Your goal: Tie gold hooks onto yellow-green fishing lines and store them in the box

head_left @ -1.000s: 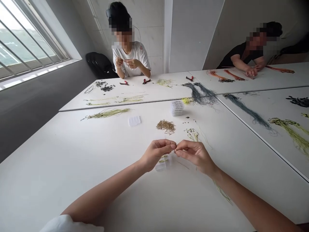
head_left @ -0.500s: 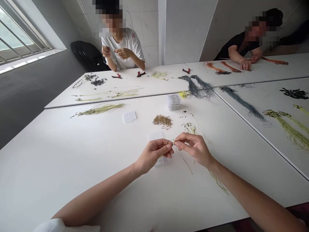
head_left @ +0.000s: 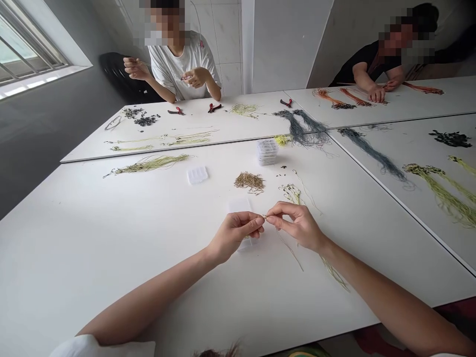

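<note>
My left hand and my right hand meet fingertip to fingertip above the white table. Both are pinched shut on a tiny metal piece between them. A thin yellow-green cord trails from my right hand down across the table under my forearm. Under my left hand lies a small clear plastic box. Just beyond my hands are a pile of brass pins and a small bunch of yellow-green cords.
A clear box lid, a stack of clear boxes and a bundle of green cords lie further off. Two other people sit at the far tables, with red pliers, grey cords and orange cords.
My view has swung right and down a little. My hands have stayed together, pinching the small piece. The person in white has drawn a hand out to the side, pulling a cord.
</note>
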Demonstrator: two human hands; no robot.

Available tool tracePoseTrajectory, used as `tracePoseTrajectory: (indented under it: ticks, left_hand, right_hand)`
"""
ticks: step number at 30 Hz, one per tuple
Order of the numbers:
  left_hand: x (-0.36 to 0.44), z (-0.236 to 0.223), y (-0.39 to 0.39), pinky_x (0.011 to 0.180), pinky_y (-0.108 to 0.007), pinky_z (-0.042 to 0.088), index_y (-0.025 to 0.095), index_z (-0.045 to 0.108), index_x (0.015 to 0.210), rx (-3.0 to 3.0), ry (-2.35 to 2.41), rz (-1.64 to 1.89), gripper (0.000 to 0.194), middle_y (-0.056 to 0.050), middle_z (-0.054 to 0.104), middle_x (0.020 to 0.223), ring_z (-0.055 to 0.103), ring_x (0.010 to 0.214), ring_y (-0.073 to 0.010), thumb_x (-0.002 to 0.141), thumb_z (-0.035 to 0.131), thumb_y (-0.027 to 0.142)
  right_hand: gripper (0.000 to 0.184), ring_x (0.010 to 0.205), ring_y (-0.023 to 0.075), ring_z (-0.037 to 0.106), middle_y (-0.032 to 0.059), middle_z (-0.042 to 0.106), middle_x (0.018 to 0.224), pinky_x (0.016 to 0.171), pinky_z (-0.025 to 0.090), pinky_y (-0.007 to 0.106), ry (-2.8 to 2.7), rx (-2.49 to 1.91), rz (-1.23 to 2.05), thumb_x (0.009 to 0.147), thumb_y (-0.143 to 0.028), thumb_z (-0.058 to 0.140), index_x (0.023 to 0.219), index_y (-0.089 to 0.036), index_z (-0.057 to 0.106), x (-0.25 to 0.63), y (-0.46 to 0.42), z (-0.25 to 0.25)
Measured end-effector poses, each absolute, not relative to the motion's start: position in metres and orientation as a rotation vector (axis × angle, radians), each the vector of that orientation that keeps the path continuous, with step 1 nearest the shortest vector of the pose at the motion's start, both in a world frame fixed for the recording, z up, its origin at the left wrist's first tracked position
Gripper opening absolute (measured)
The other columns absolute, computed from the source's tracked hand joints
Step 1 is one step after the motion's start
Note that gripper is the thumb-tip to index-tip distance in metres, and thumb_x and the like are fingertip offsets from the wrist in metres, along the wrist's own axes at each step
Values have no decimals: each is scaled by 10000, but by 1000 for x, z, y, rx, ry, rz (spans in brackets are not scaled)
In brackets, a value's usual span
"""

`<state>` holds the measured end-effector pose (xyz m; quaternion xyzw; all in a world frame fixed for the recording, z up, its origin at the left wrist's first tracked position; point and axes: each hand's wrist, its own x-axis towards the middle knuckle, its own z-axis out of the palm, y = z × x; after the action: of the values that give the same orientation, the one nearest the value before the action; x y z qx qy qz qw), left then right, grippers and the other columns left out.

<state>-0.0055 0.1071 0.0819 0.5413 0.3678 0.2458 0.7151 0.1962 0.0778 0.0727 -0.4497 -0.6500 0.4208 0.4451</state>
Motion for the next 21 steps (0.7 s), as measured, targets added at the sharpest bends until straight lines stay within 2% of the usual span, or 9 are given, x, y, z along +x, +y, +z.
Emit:
tracePoseTrajectory:
  ticks: [10,15,21]
  left_hand:
    - [-5,81,106,700,-251,407,139,672,867,1197,832,581,248,-25,595,804,503,722,-102,863,640,386]
    - [-3,83,104,694,-253,415,142,653,862,1187,819,593,227,-15,582,785,498,710,-102,834,677,366]
    - [-2,84,105,702,-260,447,159,601,1019,1203,822,605,279,-8,598,744,527,694,-105,835,684,352]
  right_hand:
    - [97,696,149,523,4,631,730,673,430,308,-1577,-1185,1031,854,-237,633,776,-204,679,196,77,71]
    - [103,677,146,541,15,635,711,604,452,287,-1375,-1064,1381,802,-290,702,796,-189,722,195,80,65]
    - [104,685,133,532,22,640,716,597,438,266,-1181,-954,1589,767,-282,746,811,-189,752,193,83,56]
